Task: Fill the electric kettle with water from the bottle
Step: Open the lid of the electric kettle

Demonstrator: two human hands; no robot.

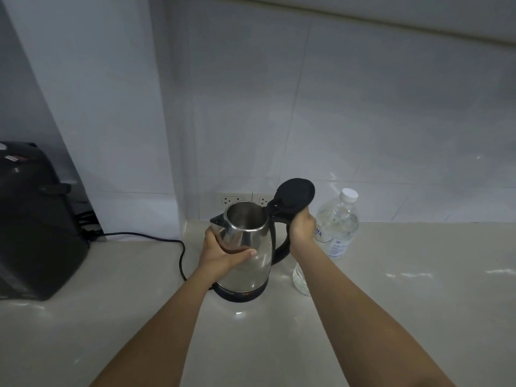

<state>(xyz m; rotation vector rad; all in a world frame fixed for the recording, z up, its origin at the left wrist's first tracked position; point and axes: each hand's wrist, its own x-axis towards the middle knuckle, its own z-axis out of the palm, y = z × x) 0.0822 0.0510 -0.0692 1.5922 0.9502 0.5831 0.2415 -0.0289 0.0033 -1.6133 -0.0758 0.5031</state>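
A steel electric kettle (251, 241) stands on its black base on the pale counter (391, 303). Its black lid (294, 195) is swung up and open, and the inside looks empty. My left hand (223, 254) wraps the kettle's body from the left side. My right hand (301, 226) grips the top of the black handle, just below the lid hinge. A clear water bottle (339, 222) with a white cap stands upright just right of the kettle, partly behind my right hand. Its cap is on.
A black cord (156, 237) runs from the kettle's base left toward a large black appliance (36, 219) on the counter's left end. Wall sockets (233, 199) sit low on the tiled wall behind the kettle. A second clear bottle-like object (300, 279) shows under my right forearm.
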